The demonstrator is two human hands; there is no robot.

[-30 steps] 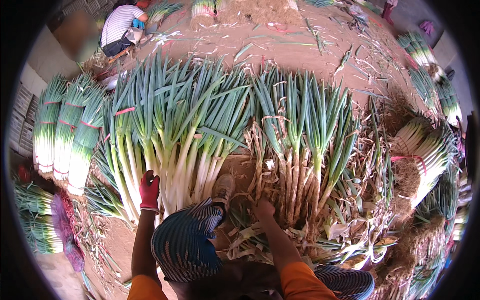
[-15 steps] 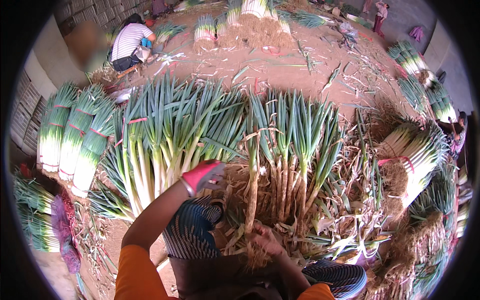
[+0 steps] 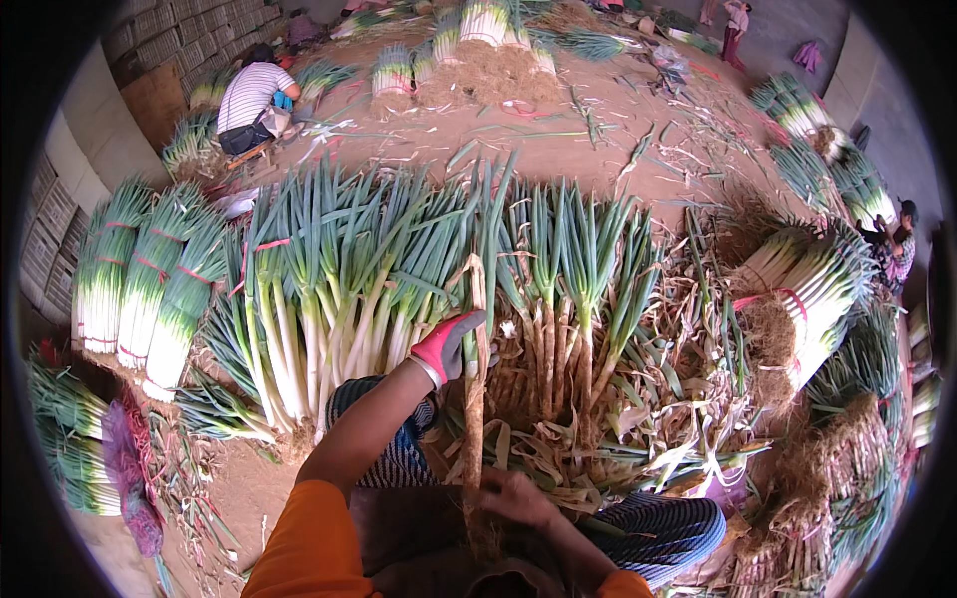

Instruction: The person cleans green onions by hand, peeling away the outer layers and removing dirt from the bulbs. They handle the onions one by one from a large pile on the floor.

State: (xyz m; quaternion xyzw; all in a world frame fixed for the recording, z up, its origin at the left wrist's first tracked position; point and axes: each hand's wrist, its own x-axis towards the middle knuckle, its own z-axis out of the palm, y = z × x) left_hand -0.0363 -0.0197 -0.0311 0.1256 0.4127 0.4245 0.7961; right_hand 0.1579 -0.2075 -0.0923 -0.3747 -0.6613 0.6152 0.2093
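- My two knees point(image 3: 658, 533), in striped cloth, frame the work, one to each side.
- One leek point(image 3: 475, 419) stands upright between them, roots down toward my lap, green tips pointing away.
- My right hand point(image 3: 513, 495), bare, is at its lower stalk, fingers bent against it; how firmly they close, I cannot tell.
- My left hand point(image 3: 451, 344), in one pink-and-grey glove, is closed round the same leek higher up, so my two hands are apart on one stalk.
- Right of it lie several brown-skinned leeks point(image 3: 578, 359), overlapping too much for a sure count, beside one heap of dry husks point(image 3: 668, 399).
- Left of it spreads one pile of white-stemmed leeks point(image 3: 339, 329), too crowded to count, with a pink band across some leaves.
- One purple net point(image 3: 125, 448) lies at far left, near three tied bundles point(image 3: 145, 299) leaning side by side.
- On the right, one large bundle point(image 3: 797, 309) has its roots toward me and a red band round it.
- Beyond, across the floor point(image 3: 419, 140), I make out three people clearly: one squatting point(image 3: 257, 100), one standing point(image 3: 736, 35), one at the right edge point(image 3: 900, 249).
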